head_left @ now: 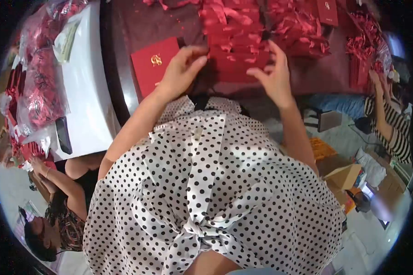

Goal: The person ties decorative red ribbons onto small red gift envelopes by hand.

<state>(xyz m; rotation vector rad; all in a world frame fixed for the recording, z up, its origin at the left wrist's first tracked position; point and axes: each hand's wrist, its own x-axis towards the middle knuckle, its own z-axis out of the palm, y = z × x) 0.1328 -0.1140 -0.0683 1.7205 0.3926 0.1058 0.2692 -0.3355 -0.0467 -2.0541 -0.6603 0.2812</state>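
A stack of red paper bags with red ribbon bows [236,68] lies on the table in front of me, its rows overlapping. At its left edge is my left hand [181,71], thumb and fingers a little apart and slightly curved. On the other side, my right hand [275,75] has its thumb pointing inward and its fingers spread, close to the stack's right edge. Both palms face each other with the bags between them. A flat red bag with a gold emblem [156,58] lies left of my left hand, partly behind its wrist.
More red ribboned bags [303,34] are piled at the back right, with another bundle [359,64] beyond. A white table [85,91] on the left carries plastic-wrapped red bundles [41,82] and a phone [63,135]. People sit at both sides. An open carton [344,176] stands lower right.
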